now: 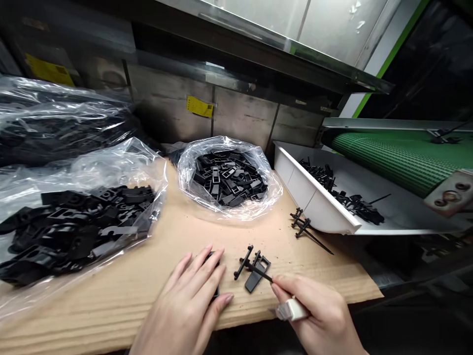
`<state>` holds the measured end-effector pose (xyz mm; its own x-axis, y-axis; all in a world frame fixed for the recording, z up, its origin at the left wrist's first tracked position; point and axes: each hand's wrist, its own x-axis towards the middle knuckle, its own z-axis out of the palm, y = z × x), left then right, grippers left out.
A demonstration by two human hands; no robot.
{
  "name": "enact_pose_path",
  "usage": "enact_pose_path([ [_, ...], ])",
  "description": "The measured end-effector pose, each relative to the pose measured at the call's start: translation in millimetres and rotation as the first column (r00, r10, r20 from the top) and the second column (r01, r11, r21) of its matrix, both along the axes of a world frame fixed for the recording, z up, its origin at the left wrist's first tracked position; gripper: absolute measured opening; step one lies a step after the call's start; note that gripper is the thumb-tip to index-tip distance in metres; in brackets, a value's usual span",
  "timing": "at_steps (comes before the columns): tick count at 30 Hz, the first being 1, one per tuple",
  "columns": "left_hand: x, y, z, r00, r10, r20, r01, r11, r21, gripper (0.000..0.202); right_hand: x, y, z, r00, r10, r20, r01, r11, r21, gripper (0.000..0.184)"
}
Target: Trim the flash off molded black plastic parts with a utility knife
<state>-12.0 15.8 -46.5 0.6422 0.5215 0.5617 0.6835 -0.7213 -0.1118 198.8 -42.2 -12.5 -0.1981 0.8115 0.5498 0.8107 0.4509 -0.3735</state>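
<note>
My left hand (188, 296) lies with its fingers stretched out over a black plastic piece (216, 292), most of which is hidden beneath them. My right hand (321, 313) pinches the stem of a black plastic sprue (247, 263) between thumb and forefinger. The same hand also grips a white-handled utility knife (295, 309), its blade pointing left. Beside or under the sprue is a flat black part with a rectangular window (254, 282); whether they are joined I cannot tell. Another black sprue (305, 226) lies farther right on the cardboard.
Cardboard (177, 231) covers the worktop. A clear bag (185, 182) of small black parts stands at the back, and another bag (158, 197) of larger black parts lies left. At right, a white chute (314, 197) holds black sprues below a green conveyor belt (391, 158).
</note>
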Motion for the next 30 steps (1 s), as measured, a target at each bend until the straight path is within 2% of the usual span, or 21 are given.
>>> enact_pose_path([
  [4,-1,0,-1.0,0.999,0.018,0.036,-0.017,1.0,-0.021,0.039,14,-4,-7.4,0.971,-0.18,0.154,0.182,0.983,-0.001,0.023],
  [10,-3,1,-5.3,0.999,0.011,0.04,-0.01,1.0,-0.026,0.04,54,7,-6.9,0.913,-0.289,0.288,0.296,0.955,0.021,0.027],
  [12,-4,1,-7.4,0.999,0.011,0.043,-0.01,1.0,-0.025,0.04,69,13,-7.7,0.862,-0.389,0.324,0.398,0.917,0.042,0.026],
  [15,-5,2,-9.5,0.999,0.006,0.049,-0.006,1.0,-0.005,0.04,81,24,-9.1,0.738,-0.522,0.427,0.567,0.824,0.026,0.03],
  [19,-5,4,-12.1,0.999,0.001,0.047,-0.001,1.0,0.017,0.04,69,38,-3.6,0.606,-0.556,0.569,0.689,0.724,-0.026,0.046],
  [21,-5,5,-14.9,0.999,0.001,0.05,-0.002,1.0,0.023,0.04,57,45,1.4,0.571,-0.541,0.617,0.715,0.697,-0.05,0.039],
  [25,-6,7,-22.7,0.997,-0.002,0.081,-0.001,0.999,0.038,0.041,37,61,7.7,0.568,-0.485,0.664,0.721,0.682,-0.119,0.012],
  [30,-9,8,-26.8,0.993,-0.037,0.116,0.026,0.995,0.093,0.04,29,76,10.3,0.606,-0.458,0.65,0.71,0.681,-0.182,0.013],
])
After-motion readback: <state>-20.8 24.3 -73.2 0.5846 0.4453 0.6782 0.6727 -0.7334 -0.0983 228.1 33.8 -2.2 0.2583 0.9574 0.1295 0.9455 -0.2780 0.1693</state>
